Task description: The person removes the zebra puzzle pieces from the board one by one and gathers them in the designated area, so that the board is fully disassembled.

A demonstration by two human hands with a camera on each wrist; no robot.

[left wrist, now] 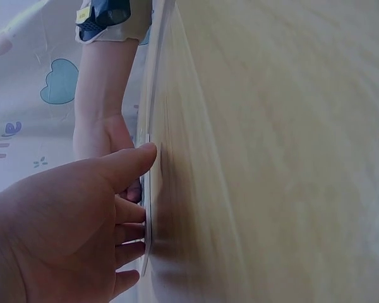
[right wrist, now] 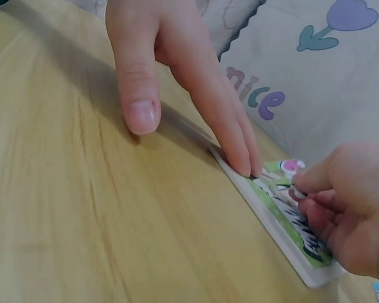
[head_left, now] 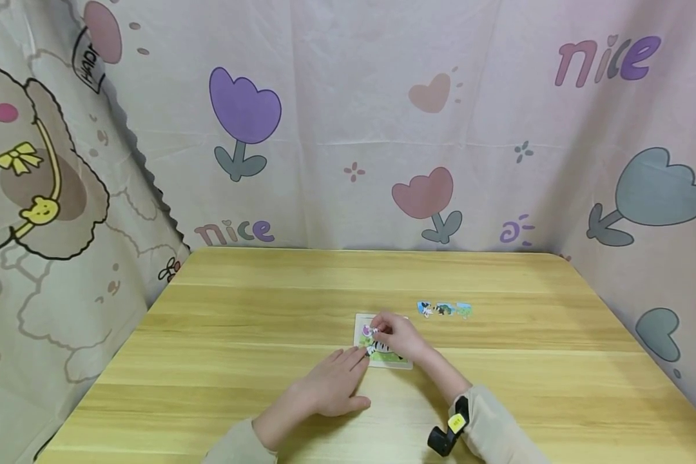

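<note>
A small pale-rimmed puzzle board (head_left: 407,365) with a zebra picture on green lies flat on the table. My left hand (head_left: 333,383) rests at its left side, straight fingers pressing on the board's edge and thumb spread away. Over the upper part of the picture, my right hand (head_left: 399,335) pinches a small puzzle piece (right wrist: 295,192) between thumb and fingertips, right at the board's surface. Part of the zebra is hidden under the right hand. In the left wrist view, the left hand's fingertips (left wrist: 130,254) line up along the board's thin edge.
Beyond the board to the right, three loose puzzle pieces (head_left: 444,309) lie in a row. The wooden table (head_left: 255,309) ends at a printed curtain (head_left: 336,77) behind and at both sides. A black wrist camera (head_left: 443,439) sits on the right sleeve.
</note>
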